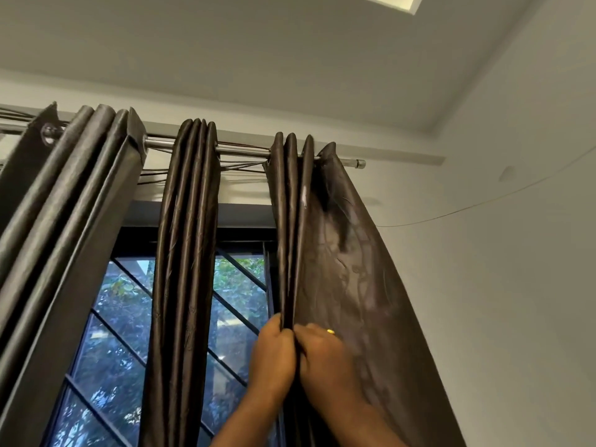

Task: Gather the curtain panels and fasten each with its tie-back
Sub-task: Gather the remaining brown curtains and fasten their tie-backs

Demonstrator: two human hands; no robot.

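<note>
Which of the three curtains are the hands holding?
The right curtain, at the end of the rod: left hand and right hand pinch its folds. The middle curtain and left curtain hang untouched.

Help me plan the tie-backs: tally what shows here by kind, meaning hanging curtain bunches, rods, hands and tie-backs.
Curtain bunches: 3 (left bunch, middle bunch, right bunch)
Curtain rod: 1
Hands: 2 (left hand, right hand, both pinching folds of the right bunch)
Tie-backs: 0 in view
Total: 6
</note>
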